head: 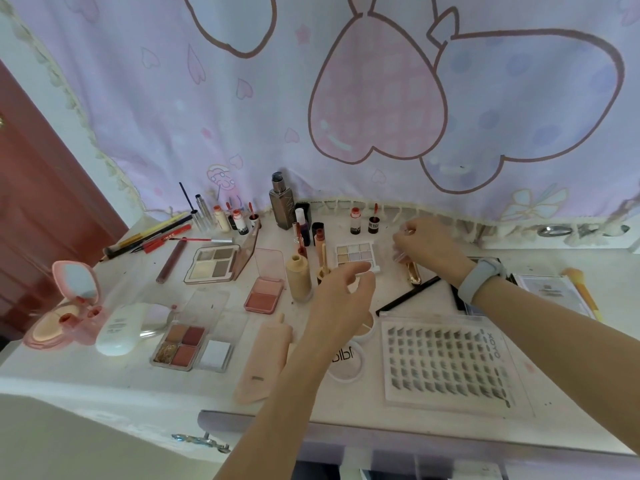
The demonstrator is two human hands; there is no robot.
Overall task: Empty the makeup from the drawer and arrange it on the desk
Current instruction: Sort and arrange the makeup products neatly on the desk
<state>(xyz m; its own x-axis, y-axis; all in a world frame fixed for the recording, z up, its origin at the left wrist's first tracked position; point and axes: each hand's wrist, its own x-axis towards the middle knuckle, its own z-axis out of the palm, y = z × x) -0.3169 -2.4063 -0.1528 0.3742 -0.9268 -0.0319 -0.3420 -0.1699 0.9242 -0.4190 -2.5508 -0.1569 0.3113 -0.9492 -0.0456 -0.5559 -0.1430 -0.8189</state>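
Observation:
Makeup is spread over the white desk (69,375). My left hand (343,292) hovers with its fingers curled apart and nothing in it, just in front of a small pastel eyeshadow palette (356,254). My right hand (422,244), with a grey wristband, is further back and pinches what looks like a small clear item; what it is stays blurred. A gold tube (414,273) lies under that hand. The lavender drawer front (242,420) and its handle (201,439) show at the bottom edge, and the drawer's inside is mostly hidden.
A clear lash tray (446,358) lies front right and two round jars (346,367) sit under my left forearm. A beige bottle (298,278), blush (265,292), palettes (187,344), a pink mirror compact (69,306) and pencils (152,237) fill the left. Bottles line the curtain's hem.

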